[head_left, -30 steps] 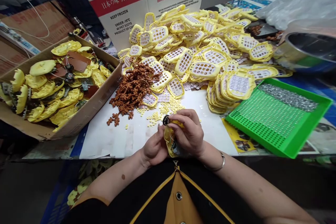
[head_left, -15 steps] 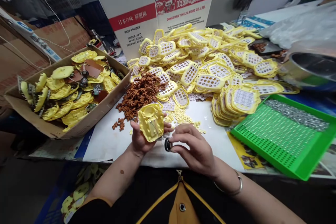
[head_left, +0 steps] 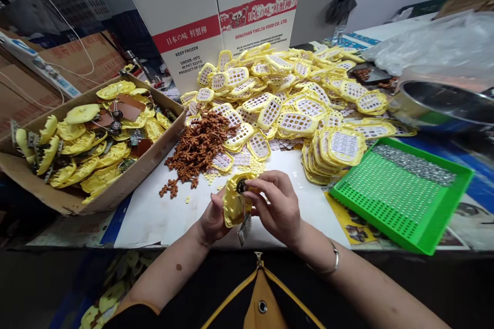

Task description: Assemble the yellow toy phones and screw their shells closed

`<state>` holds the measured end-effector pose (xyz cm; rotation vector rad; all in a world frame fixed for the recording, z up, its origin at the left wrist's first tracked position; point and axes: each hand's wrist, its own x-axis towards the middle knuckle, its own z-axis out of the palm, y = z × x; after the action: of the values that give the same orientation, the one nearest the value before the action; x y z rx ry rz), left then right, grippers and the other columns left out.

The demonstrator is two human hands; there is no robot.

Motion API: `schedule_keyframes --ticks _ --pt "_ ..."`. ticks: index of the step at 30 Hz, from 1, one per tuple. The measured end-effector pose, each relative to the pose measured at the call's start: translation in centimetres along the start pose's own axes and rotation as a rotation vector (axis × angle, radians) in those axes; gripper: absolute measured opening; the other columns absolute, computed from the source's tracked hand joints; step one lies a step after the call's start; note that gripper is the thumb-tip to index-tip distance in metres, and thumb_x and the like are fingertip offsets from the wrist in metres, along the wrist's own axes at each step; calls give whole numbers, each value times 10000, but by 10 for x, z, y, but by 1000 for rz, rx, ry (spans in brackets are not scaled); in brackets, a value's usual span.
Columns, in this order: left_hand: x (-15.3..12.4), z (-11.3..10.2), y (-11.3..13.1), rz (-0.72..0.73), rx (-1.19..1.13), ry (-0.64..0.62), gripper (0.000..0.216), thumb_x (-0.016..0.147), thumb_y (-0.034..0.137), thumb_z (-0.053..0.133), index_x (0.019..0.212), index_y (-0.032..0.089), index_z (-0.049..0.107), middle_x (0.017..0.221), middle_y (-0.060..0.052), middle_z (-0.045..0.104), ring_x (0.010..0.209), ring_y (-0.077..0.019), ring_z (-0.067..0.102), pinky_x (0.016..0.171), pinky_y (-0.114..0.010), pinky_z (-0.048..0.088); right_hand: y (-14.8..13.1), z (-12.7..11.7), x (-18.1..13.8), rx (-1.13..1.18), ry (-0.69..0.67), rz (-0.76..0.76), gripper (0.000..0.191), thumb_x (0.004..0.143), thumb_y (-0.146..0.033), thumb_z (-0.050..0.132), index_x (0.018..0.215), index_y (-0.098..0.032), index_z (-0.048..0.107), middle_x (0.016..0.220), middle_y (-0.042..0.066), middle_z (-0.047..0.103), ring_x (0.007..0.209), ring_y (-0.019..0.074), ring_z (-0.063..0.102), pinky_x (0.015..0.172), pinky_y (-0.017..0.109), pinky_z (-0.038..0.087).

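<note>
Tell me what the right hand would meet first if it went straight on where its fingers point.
The right hand points left and pinches a small black part against the yellow shell, so it would likely press into that shell first, with the left hand just behind.

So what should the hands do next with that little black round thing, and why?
Probably press the black round part into the yellow shell: the right hand pinches it against the shell's upper end, and the left hand grips the shell from the other side.
</note>
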<state>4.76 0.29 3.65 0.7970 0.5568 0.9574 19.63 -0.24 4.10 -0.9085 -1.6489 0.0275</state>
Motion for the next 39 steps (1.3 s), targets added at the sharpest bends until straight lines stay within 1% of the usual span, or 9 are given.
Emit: schedule_keyframes --ticks 12,20,23,26,28,30,32,35,39 --pt "0 1 -7 -2 37 74 716 609 715 690 1042 145 673 1024 -123 695 1173 -331 563 993 -394 440 -5 -4 7 -263 -91 54 96 905 -255 564 935 -179 613 829 61 605 793 200 536 724 350 413" --pt "2 8 5 -107 1 176 439 660 437 804 949 124 696 917 -102 727 1039 -312 648 939 -403 483 -3 -1 3 -281 -143 20 122 882 -245 586 976 -204 651 864 67 612 791 201 528 717 363 410" --pt "6 11 7 -87 39 291 382 669 382 808 925 123 694 864 -85 733 961 -286 678 886 -380 510 2 -1 -2 -51 -198 76 251 859 -199 575 1104 -220 624 958 78 602 894 215 562 778 386 470" --pt "9 11 11 -26 47 385 374 649 365 822 915 139 688 844 -68 740 935 -271 686 878 -376 513 15 -5 -14 306 -224 321 550 836 -274 632 1352 -251 442 1176 119 563 1057 227 579 874 424 517" --pt "11 8 14 44 50 439 380 650 355 820 942 155 682 873 -59 744 948 -261 684 888 -372 508 24 -10 -24 528 -375 526 749 822 -354 667 1456 -278 275 1186 123 587 1018 209 621 834 408 551" --pt "13 3 16 109 63 477 382 649 333 820 961 168 673 905 -47 744 956 -248 681 887 -358 504 28 -17 -33 736 -628 659 797 837 -374 656 1488 -274 207 1023 76 657 872 164 660 743 343 570" --pt "15 -3 16 128 75 498 369 652 317 817 955 170 667 907 -40 742 928 -231 684 866 -339 506 26 -25 -36 855 -801 700 609 872 -357 616 1423 -244 382 900 43 680 777 133 659 699 295 564" --pt "16 -13 11 66 83 513 348 652 285 813 936 151 664 842 -35 734 787 -195 683 772 -304 516 21 -36 -30 927 -802 694 261 888 -369 593 1061 -205 697 902 59 707 794 134 668 727 284 560" --pt "11 -17 3 -97 42 493 282 647 237 799 878 125 683 766 -40 724 667 -170 657 686 -284 510 18 -41 -9 1130 -609 688 520 723 -484 751 1173 -244 652 1103 97 712 974 215 691 817 354 568"
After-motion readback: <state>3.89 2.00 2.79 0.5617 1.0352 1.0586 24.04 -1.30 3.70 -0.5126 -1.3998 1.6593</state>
